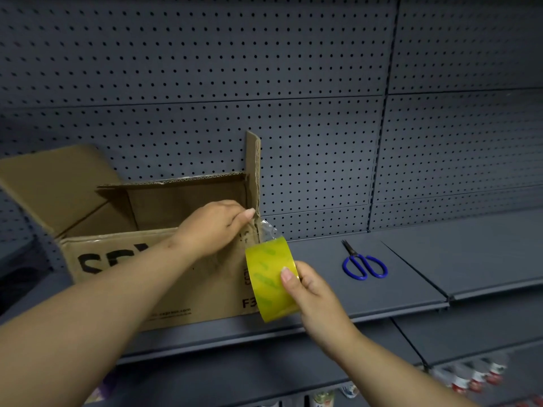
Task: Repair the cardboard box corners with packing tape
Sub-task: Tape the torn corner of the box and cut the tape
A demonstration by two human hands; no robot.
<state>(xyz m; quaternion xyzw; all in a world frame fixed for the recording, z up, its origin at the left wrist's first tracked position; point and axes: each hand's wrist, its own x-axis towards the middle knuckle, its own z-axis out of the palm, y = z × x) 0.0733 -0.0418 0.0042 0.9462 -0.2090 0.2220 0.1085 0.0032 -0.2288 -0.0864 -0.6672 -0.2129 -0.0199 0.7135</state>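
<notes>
Left hand [216, 227] pinches cardboard box [205, 295] corner over tape end; right hand [316, 292] grips tape roll [269, 279] by its rim; film probably light, clingy; keep taut.

Scissors [364, 264] on shelf [411, 289], right of box [123, 259]

Open shelf [317, 289] room between box [147, 274] and scissors [364, 267]; pegboard [293, 83] behind

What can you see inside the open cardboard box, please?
Inside the cardboard box only bare inner walls show; the front wall and the left hand hide its floor.
</notes>
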